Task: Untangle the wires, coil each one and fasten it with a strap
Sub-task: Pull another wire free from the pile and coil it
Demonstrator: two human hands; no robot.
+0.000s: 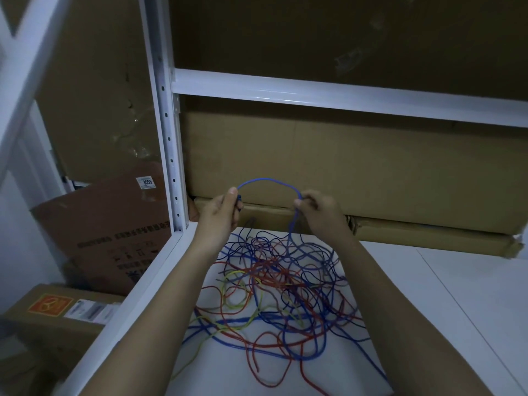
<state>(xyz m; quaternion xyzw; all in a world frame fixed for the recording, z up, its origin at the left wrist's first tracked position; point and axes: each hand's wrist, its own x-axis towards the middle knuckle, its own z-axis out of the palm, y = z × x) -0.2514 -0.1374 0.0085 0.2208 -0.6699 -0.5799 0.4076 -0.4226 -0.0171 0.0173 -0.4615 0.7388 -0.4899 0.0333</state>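
A blue wire (265,180) arches between my two raised hands above the shelf. My left hand (221,211) grips one end of it between thumb and curled fingers. My right hand (317,210) pinches the wire further along, and from there it drops down into the tangle (280,284). That tangle is a loose heap of blue, red and yellow-green wires lying on the white shelf board (457,281) beneath my forearms. No strap is visible.
A white metal upright (168,132) and crossbar (343,92) frame the shelf. Large cardboard boxes (371,167) stand against the back. More boxes, one labelled 3055 (114,232), sit lower at the left beyond the shelf's edge.
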